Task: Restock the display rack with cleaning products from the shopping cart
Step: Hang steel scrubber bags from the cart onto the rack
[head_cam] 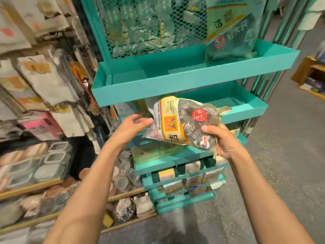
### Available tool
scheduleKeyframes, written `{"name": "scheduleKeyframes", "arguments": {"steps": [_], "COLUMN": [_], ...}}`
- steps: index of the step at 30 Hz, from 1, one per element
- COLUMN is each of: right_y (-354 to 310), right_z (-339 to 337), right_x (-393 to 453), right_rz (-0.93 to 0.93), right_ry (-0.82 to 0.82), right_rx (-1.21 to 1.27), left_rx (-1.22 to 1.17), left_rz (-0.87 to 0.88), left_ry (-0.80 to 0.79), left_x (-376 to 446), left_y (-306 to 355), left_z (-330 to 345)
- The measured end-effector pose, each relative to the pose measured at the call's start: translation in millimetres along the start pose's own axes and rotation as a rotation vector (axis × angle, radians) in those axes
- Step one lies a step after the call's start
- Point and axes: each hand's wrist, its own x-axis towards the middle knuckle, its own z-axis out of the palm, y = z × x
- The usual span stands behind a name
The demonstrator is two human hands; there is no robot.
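**Scourer pack held before the teal rack**

While both arms reach forward, the right hand [222,141] grips the lower right edge of a clear pack of steel scourers [184,121], thumb curled over its face. The left hand [134,126], at nine o'clock of the pack, touches its left edge with loosely bent fingers. The pack tilts in the air in front of the teal display rack [175,87], below the top shelf. At one o'clock, another scourer pack [230,30] stands upright on that shelf.
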Motion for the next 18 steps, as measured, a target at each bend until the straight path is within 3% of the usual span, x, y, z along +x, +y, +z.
{"name": "scheduleKeyframes", "arguments": {"steps": [6, 10, 13, 15, 18], "right_y": [9, -5, -10, -9, -5], "right_z": [15, 21, 22, 22, 28], "right_x": [34, 71, 99, 108, 114], "right_rz": [0.067, -0.024, -0.113, -0.154, -0.178], "right_ry": [-0.149, -0.187, 0.046, 0.126, 0.052], "right_rx": [-0.133, -0.28, -0.497, -0.613, -0.679], "left_rx": [-0.318, -0.43, -0.473, -0.333, -0.007], "left_rz": [-0.058, -0.165, -0.053, -0.141, -0.378], "left_ry": [-0.118, 0.228, 0.445, 0.505, 0.54], "left_x": [6, 15, 21, 25, 26], "left_y": [-2, -5, -2, -6, -6], "left_z": [-15, -18, -18, -19, -22]}}
